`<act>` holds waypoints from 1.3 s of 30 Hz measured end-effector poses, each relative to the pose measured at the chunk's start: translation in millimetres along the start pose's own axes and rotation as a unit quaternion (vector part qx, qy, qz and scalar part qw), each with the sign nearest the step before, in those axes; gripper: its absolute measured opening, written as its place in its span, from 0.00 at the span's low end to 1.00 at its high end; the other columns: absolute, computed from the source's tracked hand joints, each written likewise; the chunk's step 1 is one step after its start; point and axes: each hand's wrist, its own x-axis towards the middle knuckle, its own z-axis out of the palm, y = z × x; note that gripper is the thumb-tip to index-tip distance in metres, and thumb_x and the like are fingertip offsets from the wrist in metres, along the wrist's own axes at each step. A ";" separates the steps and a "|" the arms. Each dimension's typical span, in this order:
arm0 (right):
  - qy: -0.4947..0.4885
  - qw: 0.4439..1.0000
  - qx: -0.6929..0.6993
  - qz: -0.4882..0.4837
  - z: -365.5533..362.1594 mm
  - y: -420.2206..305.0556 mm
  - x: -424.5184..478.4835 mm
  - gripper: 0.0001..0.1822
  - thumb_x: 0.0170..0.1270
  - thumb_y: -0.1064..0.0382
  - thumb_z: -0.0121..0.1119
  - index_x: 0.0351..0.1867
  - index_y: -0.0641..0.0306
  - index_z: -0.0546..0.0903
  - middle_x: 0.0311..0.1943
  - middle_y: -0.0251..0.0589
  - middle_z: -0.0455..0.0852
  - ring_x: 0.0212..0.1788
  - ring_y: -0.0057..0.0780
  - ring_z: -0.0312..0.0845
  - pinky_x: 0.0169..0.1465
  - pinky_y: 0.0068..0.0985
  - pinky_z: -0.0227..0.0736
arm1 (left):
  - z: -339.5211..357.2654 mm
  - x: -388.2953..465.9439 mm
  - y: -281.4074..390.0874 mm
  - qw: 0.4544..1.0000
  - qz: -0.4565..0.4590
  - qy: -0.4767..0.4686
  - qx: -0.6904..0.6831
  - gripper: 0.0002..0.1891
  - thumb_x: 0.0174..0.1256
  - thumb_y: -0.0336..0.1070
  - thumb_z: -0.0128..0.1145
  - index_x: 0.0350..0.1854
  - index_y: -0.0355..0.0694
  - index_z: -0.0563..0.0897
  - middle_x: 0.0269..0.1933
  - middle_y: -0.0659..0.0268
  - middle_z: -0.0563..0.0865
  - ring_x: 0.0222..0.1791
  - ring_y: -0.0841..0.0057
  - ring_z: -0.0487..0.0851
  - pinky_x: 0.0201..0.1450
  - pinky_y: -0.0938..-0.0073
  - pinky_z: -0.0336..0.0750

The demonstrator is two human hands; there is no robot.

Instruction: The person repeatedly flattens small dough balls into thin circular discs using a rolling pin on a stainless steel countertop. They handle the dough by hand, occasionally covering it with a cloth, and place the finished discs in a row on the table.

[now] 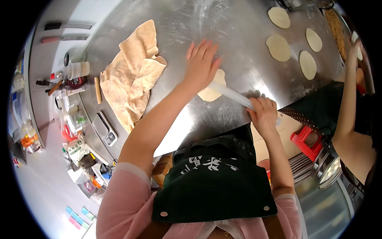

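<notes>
A flat round of pale dough (210,91) lies on the steel worktop before me, partly covered by my left hand and a whitish rolling pin (235,95). My right hand (263,115) grips the pin's near end at the table's front edge. From there the pin slants up to the left over the dough, and motion blurs it. My left hand (202,64) is stretched palm down at the dough's upper left side, slightly blurred, fingers apart and nothing seen in it. Whether its palm touches the dough or the pin's far end, I cannot tell.
Several rolled dough rounds (278,47) lie at the upper right. A crumpled tan cloth (131,77), a short wooden stick (98,90) and a digital scale (105,128) are at left. At right, another person's arm (346,98) reaches beside a tray of brown filling (335,33).
</notes>
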 end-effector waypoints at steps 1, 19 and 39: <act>-0.016 0.999 0.021 -0.019 -5.7 3.3 8.6 0.21 0.47 0.65 0.71 0.46 0.59 0.82 0.40 0.37 0.78 0.43 0.37 0.76 0.47 0.35 0.68 | -15.3 -27.7 1.1 1.000 -0.009 -0.014 -0.012 0.21 0.70 0.41 0.55 0.61 0.36 0.75 0.67 0.53 0.74 0.72 0.55 0.66 0.75 0.46 0.50; -0.013 0.984 -0.053 -0.170 84.8 -16.5 189.0 0.29 0.67 0.46 0.58 0.61 0.66 0.76 0.70 0.51 0.69 0.74 0.43 0.60 0.72 0.41 0.58 | -21.0 -136.3 -23.3 0.941 -0.293 0.062 0.160 0.27 0.72 0.39 0.51 0.71 0.34 0.67 0.76 0.48 0.62 0.78 0.49 0.55 0.76 0.42 0.44; -0.070 0.989 0.097 -0.083 -1.5 14.8 44.4 0.20 0.50 0.67 0.70 0.47 0.63 0.83 0.42 0.40 0.81 0.45 0.42 0.78 0.48 0.36 0.73 | -37.6 -124.0 50.6 0.978 -0.197 -0.032 0.069 0.28 0.68 0.38 0.56 0.69 0.37 0.71 0.73 0.55 0.68 0.76 0.59 0.61 0.76 0.42 0.45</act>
